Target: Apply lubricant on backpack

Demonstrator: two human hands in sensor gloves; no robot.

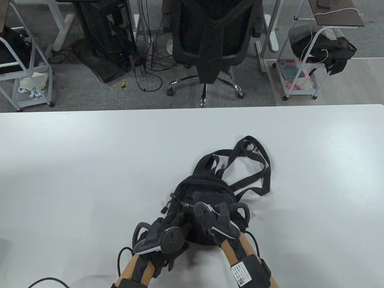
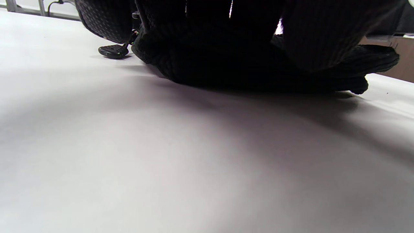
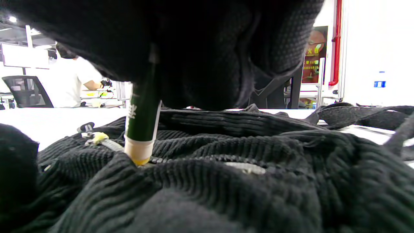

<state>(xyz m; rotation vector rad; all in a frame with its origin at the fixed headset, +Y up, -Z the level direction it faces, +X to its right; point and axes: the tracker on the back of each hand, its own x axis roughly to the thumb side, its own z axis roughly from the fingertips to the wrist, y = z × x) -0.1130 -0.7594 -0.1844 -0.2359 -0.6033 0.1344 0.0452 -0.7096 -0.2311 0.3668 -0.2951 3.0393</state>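
Black corduroy backpack (image 1: 207, 204) pinned by left hand (image 1: 168, 237) at 7 o'clock so right hand (image 1: 216, 219), gripping green lubricant stick (image 3: 142, 116), rubs tip along zip w/o fabric shifting.

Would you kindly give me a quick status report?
Right hand holds green lubricant stick, tip on backpack zipper. Left hand rests at backpack's near end. Nothing obstructing.
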